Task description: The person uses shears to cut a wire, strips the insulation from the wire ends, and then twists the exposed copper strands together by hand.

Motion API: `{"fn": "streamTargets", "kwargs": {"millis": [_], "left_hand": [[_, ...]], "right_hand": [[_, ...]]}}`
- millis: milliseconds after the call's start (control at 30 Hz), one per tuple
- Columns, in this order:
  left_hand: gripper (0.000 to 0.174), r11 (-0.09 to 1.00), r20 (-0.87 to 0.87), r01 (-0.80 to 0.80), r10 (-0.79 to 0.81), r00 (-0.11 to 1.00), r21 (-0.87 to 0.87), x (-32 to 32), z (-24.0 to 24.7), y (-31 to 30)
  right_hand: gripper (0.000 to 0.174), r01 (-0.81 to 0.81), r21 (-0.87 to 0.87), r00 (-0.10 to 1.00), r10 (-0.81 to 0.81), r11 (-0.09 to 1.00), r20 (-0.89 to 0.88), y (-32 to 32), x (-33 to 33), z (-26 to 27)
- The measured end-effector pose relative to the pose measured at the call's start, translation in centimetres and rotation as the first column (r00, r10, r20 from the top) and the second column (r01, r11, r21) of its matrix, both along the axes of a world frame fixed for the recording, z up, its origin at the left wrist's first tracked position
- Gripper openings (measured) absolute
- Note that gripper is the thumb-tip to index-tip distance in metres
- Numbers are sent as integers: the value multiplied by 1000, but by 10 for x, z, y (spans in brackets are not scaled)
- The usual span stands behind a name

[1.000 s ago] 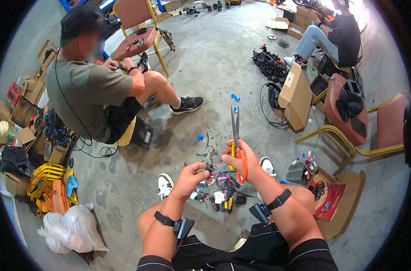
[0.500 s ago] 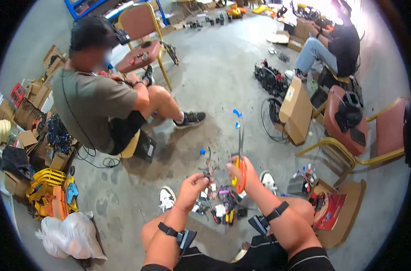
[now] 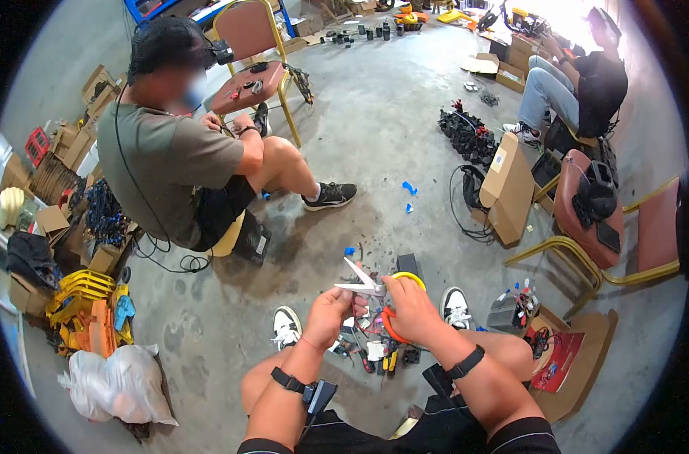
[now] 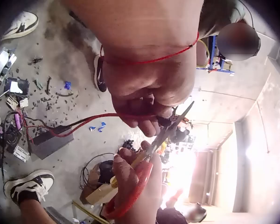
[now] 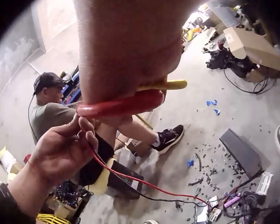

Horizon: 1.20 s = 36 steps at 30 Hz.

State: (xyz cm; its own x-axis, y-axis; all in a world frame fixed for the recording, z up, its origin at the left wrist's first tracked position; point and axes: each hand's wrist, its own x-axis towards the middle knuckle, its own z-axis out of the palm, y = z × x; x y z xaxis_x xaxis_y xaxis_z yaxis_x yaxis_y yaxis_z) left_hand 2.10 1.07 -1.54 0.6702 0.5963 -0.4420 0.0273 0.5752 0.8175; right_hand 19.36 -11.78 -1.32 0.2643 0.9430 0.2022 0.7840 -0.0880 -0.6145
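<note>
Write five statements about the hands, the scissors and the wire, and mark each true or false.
1. The right hand grips scissors with red and yellow handles. True.
2. The scissors' blades are closed and point straight up. False: in the head view the blades are apart and point left, toward the left hand.
3. The left hand pinches a red wire between its fingertips. True.
4. Both hands wear gloves. False: they are bare, with a red thread round the left wrist.
5. The cardboard box stands on a table. False: it stands on the concrete floor.
</note>
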Motion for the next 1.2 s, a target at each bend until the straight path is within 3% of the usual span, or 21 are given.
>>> {"fn": "streamTargets", "kwargs": {"millis": [67, 233, 433, 533, 700, 1033, 1200], "left_hand": [[23, 999, -2, 17, -17, 1000, 29, 1, -1, 0], [22, 999, 27, 2, -4, 1000, 38, -2, -4, 2], [18, 975, 16, 128, -133, 991, 182, -7, 0, 7], [17, 968, -48, 182, -177, 983, 171, -7, 7, 9], [19, 916, -126, 257, -228, 965, 309, -11, 11, 11], [19, 890, -200, 382, -339, 919, 248, -18, 14, 21], [18, 944, -147, 276, -251, 957, 181, -18, 21, 14]], "right_hand": [[62, -4, 67, 999, 2, 998, 42, 2, 1, -1], [63, -3, 23, 994, 0, 1000, 108, 1, -1, 5], [66, 7, 5, 992, -8, 1000, 129, -3, -8, -1], [68, 12, 2, 993, -12, 1000, 114, -3, -9, -1], [65, 19, 35, 988, -24, 999, 154, -3, -11, -2], [63, 7, 44, 978, -16, 999, 207, -6, -12, 5], [56, 30, 30, 969, -36, 999, 245, -7, -13, 10]]}}
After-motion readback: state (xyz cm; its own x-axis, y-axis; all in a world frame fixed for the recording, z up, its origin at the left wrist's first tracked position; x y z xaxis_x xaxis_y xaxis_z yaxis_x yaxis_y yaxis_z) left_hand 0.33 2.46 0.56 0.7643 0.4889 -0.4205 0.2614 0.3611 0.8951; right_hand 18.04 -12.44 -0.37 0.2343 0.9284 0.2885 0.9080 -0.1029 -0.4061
